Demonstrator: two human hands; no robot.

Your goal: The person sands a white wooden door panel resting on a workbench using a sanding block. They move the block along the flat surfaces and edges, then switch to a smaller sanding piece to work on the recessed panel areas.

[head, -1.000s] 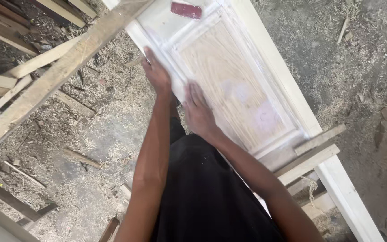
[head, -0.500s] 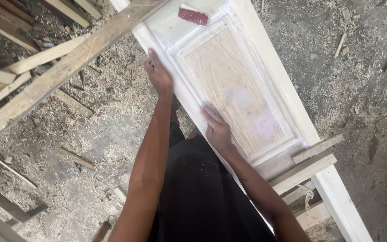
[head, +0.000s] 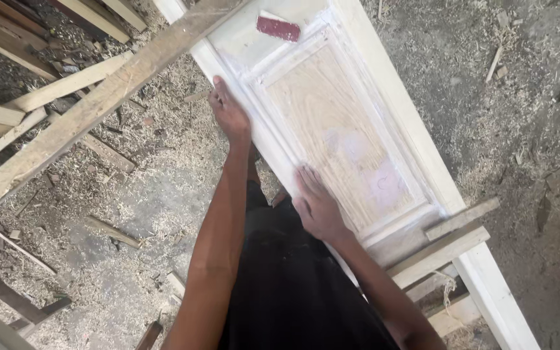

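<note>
Pressing flat, fingers spread, the right hand [head: 319,207] lies on the white-primed wooden door panel [head: 338,123]. Left hand [head: 229,113] cups its near edge, loosely curled. Red sanding block [head: 278,28] rests above.

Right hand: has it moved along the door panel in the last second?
Yes. The right hand has slid down the door panel toward the person, away from the red sanding block and nearer the cross slats.
</note>
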